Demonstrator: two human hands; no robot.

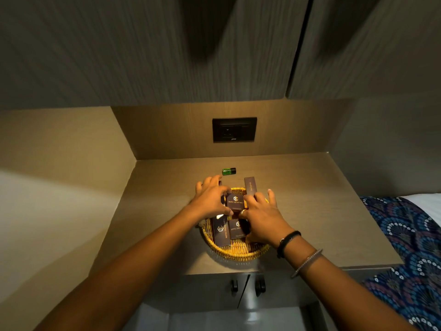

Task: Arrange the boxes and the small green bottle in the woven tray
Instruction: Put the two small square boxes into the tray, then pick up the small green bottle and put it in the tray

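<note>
A round woven tray (236,252) sits on the wooden counter. Dark boxes with gold logos lie in it: one at the back middle (235,201), a long one at the front left (221,231), and a square one beside it (237,228). My left hand (210,199) and my right hand (261,216) both rest fingers on the sides of the back box. A long brown box (250,186) leans over the tray's far rim. The small green bottle (228,171) lies on its side on the counter behind the tray, apart from both hands.
A black wall socket (234,129) is set in the back panel. Wall panels close the counter (310,211) on the left and behind. A patterned blue bedspread (410,247) lies to the right. Cabinet door handles (248,286) hang below the counter's front edge.
</note>
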